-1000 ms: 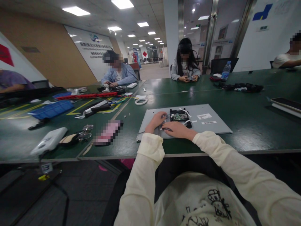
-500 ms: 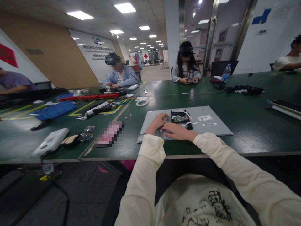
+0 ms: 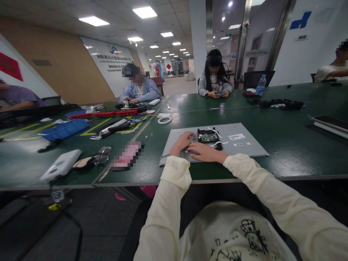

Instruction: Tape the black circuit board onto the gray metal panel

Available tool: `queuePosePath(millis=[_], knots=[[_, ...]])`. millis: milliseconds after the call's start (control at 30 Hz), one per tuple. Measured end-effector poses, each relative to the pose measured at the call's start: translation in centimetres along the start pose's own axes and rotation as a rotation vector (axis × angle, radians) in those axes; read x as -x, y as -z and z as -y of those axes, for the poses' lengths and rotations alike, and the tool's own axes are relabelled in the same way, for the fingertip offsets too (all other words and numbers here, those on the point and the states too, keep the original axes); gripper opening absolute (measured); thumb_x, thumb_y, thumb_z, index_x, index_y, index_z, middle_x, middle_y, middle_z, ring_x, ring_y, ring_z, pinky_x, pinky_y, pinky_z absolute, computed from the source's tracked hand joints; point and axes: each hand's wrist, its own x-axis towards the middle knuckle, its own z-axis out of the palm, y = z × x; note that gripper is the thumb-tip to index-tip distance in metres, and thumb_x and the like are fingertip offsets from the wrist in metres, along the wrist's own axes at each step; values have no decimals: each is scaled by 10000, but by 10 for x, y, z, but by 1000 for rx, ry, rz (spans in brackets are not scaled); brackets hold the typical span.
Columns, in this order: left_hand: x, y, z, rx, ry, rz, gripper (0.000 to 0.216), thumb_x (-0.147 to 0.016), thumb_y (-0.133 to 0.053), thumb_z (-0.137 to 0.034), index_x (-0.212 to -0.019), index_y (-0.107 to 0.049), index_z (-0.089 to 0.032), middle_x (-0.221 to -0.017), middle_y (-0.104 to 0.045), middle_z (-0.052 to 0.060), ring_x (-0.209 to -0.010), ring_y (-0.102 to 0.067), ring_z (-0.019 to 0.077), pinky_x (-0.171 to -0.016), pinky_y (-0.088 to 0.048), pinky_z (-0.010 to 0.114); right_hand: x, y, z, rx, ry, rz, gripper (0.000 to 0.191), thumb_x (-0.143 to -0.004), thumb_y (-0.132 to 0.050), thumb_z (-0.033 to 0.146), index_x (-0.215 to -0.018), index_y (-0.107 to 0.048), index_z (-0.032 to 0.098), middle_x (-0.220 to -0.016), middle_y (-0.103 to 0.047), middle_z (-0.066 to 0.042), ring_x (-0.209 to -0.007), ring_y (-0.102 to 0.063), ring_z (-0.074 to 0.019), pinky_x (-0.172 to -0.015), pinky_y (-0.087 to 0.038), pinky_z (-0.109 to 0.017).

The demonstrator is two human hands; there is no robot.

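Observation:
A flat grey metal panel point(image 3: 255, 147) lies on the green table in front of me. On it sits a black frame with a circuit board point(image 3: 208, 136), and white ribbon cables point(image 3: 219, 144) run off its right side. My left hand point(image 3: 182, 142) is curled at the board's left, by a dark cable, its fingers bent together. My right hand point(image 3: 204, 151) rests low over the panel just below, fingers bent toward the left hand. Something small and dark shows between the two hands; its kind is too small to make out.
Left of the panel lie a pink-screened phone point(image 3: 127, 156), glasses point(image 3: 102, 156) and a white device point(image 3: 61, 165). A tape roll point(image 3: 164, 120) and a blue tray point(image 3: 64, 129) are farther back. Two people sit across the table; a bottle point(image 3: 261, 85) stands at the right.
The view has shifted very slightly. Both hands stay at the same spot by the circuit board, with hardly any visible finger movement.

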Motion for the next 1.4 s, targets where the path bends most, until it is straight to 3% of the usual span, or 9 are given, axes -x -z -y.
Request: queuePosePath(millis=[633, 933, 1100, 1200, 1300, 1400], knots=[[-1, -2, 3, -19, 5, 17, 327, -830, -502, -171, -1123, -646, -179, -1148, -661, 78, -1091, -599, 203, -1011, -457, 342, 1, 1, -1, -25, 7, 16, 381, -939, -515, 316, -1258, -583, 119, -1308, -564, -164, -1223, -512, -257, -1065, -379, -438], [-3, -4, 10, -3, 2, 19, 319, -837, -501, -171, -1124, -641, -178, -1153, -656, 81, -1086, -600, 199, -1005, -459, 343, 5, 9, 2, -67, -64, 197, 888, -716, -696, 632, -1390, -469, 101, -1472, -393, -210, -1370, -354, -343, -1134, -270, -484], [-3, -3, 10, 0, -13, 21, 309, -855, -498, -200, -1123, -647, -154, -1151, -659, 98, -1068, -609, 200, -989, -464, 329, 6, 3, -2, -92, -81, 103, 805, -768, -678, 570, -1394, -443, 123, -1425, -446, -199, -1324, -419, -320, -1111, -311, -470], [-2, -2, 8, 15, -32, 0, 291, -864, -498, -215, -1092, -661, -139, -1124, -671, 105, -1066, -613, 202, -979, -463, 315, 8, -1, -4, -96, -108, 34, 848, -777, -669, 564, -1434, -371, 118, -1422, -433, -207, -1319, -417, -318, -1103, -319, -471], [-1, 1, 5, 5, -26, -52, 277, -879, -482, -214, -1067, -670, -139, -1082, -689, 99, -1024, -628, 200, -961, -465, 313, 8, -2, -7, -105, -91, -11, 870, -791, -660, 552, -1472, -302, 145, -1445, -405, -194, -1335, -394, -303, -1103, -318, -462], [1, 7, 1, -64, -12, -138, 283, -898, -439, -197, -1057, -669, -155, -1066, -693, 86, -1012, -626, 200, -957, -461, 318, 5, -1, -13, -78, -73, -43, 797, -809, -658, 503, -1458, -329, 177, -1423, -440, -169, -1322, -409, -295, -1098, -323, -459]])
